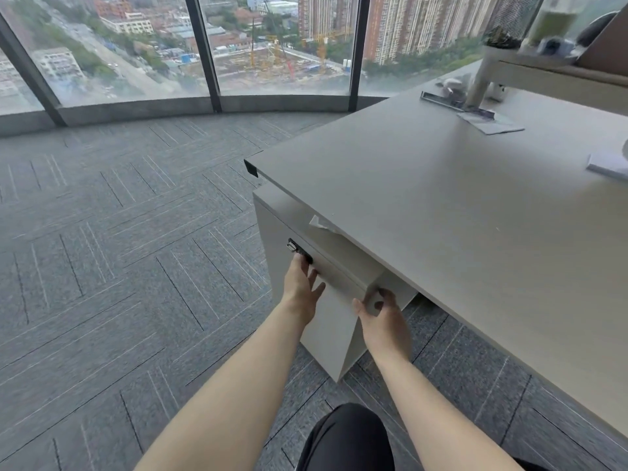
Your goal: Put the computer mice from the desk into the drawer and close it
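Observation:
A grey pedestal cabinet (270, 226) stands under the left end of the grey desk (441, 205). Its top drawer (339, 278) sticks out a little from the cabinet front. My left hand (301, 288) lies flat on the drawer front with its fingers apart, fingertips beside the black lock (294, 247). My right hand (384, 317) curls around the drawer front's right edge. A scrap of white paper (319, 222) shows above the drawer, under the desk edge. The inside of the drawer is hidden. I can make out no computer mouse on the desk.
At the desk's far right stands a white riser shelf (543, 71) carrying a mesh pen holder (509, 22) and a bottle. A grey sheet (491, 123) and a white pad (608, 164) lie on the desk. My knee (346, 436) is below the drawer. Grey carpet runs left to the windows.

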### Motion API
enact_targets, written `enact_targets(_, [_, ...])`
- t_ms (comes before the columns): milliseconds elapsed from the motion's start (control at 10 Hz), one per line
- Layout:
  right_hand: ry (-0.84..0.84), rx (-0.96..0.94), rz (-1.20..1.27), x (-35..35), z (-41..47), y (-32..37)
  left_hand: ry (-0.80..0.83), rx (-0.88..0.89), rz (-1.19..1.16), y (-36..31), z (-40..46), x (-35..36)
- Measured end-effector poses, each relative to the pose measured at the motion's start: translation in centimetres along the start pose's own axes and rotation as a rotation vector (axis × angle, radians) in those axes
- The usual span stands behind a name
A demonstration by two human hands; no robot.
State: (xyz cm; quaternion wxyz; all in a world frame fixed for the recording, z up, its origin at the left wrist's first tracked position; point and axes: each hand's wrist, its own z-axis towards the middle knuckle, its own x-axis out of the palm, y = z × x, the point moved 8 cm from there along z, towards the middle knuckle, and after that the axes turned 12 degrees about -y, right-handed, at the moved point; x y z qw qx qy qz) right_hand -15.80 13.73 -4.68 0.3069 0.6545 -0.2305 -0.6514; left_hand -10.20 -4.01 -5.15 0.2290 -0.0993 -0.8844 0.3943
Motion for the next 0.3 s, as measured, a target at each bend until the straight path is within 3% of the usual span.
enact_targets(200, [0.035,0.008,-0.01,0.35,0.77,-0.37,-0.003,-0.012,-0.026,-0.09,0.57,0.3])
enact_targets(300, [0.157,0.024,-0.112,0.68,0.29,-0.83,0.008,-0.034,-0.012,0.39,-0.06,-0.36])
